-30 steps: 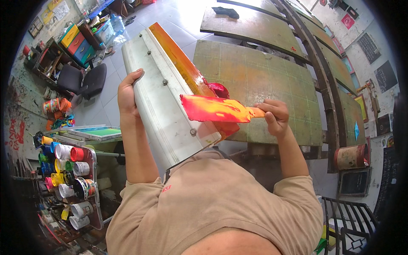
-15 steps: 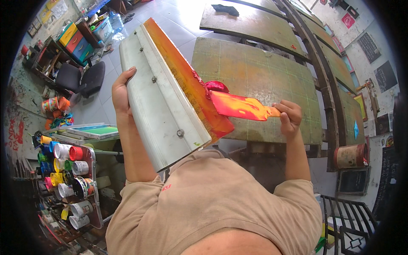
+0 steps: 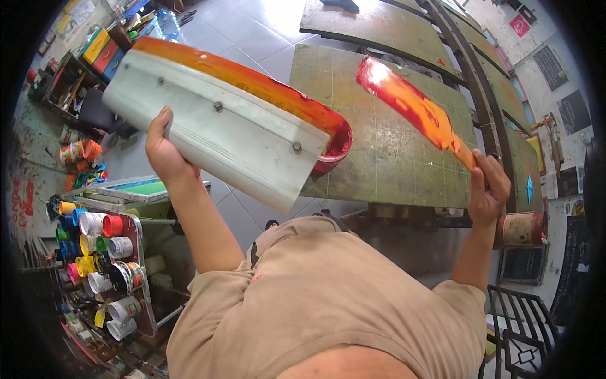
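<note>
The left hand point(image 3: 165, 155) holds a large metal squeegee point(image 3: 221, 123) with closed fingers; the right hand point(image 3: 489, 189) grips an ink-covered spatula point(image 3: 413, 107) above the green bench point(image 3: 385, 170).

The person is wearing a loose, short-sleeved tan cotton T-shirt point(image 3: 328, 303), its sleeves ending above the elbows, leaving both forearms bare; a small reddish mark is showing near the left sleeve.

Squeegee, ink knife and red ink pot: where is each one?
squeegee point(image 3: 227, 142), head view, on its grey metal holder.
ink knife point(image 3: 410, 104), head view, on its ink-coated blade.
red ink pot point(image 3: 334, 148), head view, on its rim.
</note>
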A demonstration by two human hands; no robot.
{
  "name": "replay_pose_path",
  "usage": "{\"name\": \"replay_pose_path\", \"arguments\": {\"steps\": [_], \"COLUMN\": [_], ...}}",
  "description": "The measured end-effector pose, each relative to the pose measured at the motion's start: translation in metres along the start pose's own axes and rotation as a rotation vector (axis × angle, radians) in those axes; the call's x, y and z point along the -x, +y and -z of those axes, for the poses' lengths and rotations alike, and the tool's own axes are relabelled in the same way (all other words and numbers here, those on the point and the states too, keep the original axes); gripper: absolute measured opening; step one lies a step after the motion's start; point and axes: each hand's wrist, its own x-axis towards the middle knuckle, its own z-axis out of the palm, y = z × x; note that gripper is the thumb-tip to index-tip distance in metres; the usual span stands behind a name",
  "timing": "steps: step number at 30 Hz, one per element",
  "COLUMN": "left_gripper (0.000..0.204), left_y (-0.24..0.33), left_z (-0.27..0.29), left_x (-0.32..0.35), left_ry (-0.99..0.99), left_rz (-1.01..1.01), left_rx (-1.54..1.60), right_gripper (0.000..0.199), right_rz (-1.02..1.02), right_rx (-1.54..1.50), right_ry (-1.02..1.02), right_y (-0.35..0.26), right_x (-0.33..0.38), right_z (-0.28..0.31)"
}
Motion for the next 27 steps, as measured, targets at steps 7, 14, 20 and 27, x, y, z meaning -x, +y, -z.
{"name": "replay_pose_path", "arguments": {"steps": [7, 14, 20, 27], "left_gripper": [0.035, 0.041, 0.044, 0.044], "left_y": [0.017, 0.026, 0.031, 0.032], "left_z": [0.004, -0.001, -0.003, -0.005], "left_x": [0.004, 0.009, 0.013, 0.013], "left_ry": [0.142, 0.160, 0.183, 0.229], "left_rz": [-0.207, -0.317, -0.338, -0.375], "left_rx": [0.029, 0.054, 0.039, 0.058], "right_gripper": [0.022, 0.022, 0.021, 0.022], "right_rz": [-0.016, -0.002, -0.020, -0.018], "right_rx": [0.156, 0.169, 0.137, 0.136], "right_ry": [-0.058, -0.005, -0.021, -0.014], "right_y": [-0.036, -0.046, -0.051, -0.057], "right_x": [0.006, -0.002, -0.008, -0.011], "right_z": [-0.007, -0.022, -0.029, -0.038]}}
